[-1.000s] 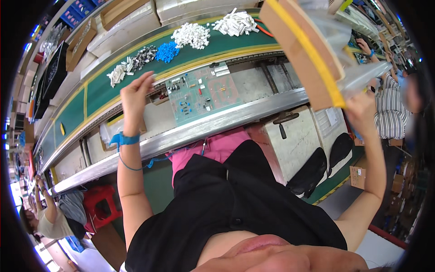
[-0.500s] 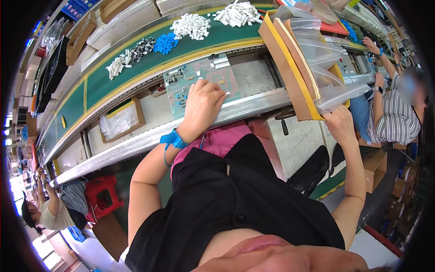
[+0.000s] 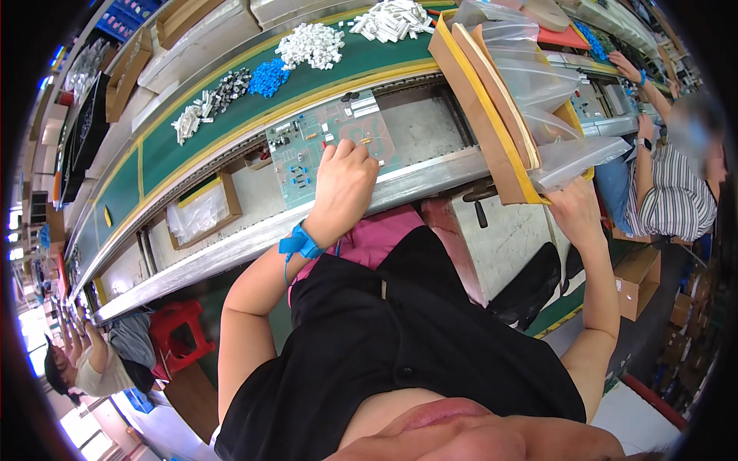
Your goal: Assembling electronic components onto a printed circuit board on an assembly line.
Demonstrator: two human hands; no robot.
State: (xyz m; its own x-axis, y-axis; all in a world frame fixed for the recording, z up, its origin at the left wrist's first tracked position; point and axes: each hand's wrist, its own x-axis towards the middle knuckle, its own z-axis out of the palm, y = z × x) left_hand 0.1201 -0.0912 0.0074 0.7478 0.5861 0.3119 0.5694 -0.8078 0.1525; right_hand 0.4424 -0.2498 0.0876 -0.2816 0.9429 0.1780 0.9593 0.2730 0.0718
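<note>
Left grip [image 3: 344, 180]: over circuit board [image 3: 304, 154], back of hand up, fingers curled. Tips turned under and masked by knuckles; cannot tell whether pinching anything. At thumb side, small white piece [image 3: 380, 163]: held or merely lying on board, cannot tell. Blue wristband [image 3: 300, 243] on same arm.

Right grip [image 3: 575, 209]: pressed together on lower corner of cardboard box [image 3: 480, 115]; part of fingers lost behind corner. Box tilted, yellow tape along edges, overlapping metal rail [image 3: 430, 176] in view; cannot tell whether resting on it. Clear plastic bags [image 3: 530, 81] bulging from mouth of box, contents not readable.

Circuit board: flat, just behind metal rail, lower middle covered by left grip. Small blue, red, dark and white parts visible on it; finer detail too small.

Beyond, on green counter [image 3: 369, 61], left to right: slim white parts [image 3: 189, 121], dark grey parts [image 3: 232, 88], blue parts [image 3: 269, 77], white blocks [image 3: 310, 46], white tubes [image 3: 392, 21].

Far right: co-worker in striped shirt [image 3: 676, 196], head blurred. Far left: second co-worker [image 3: 104, 373], bent by fisheye rim, hands hard to make out.
</note>
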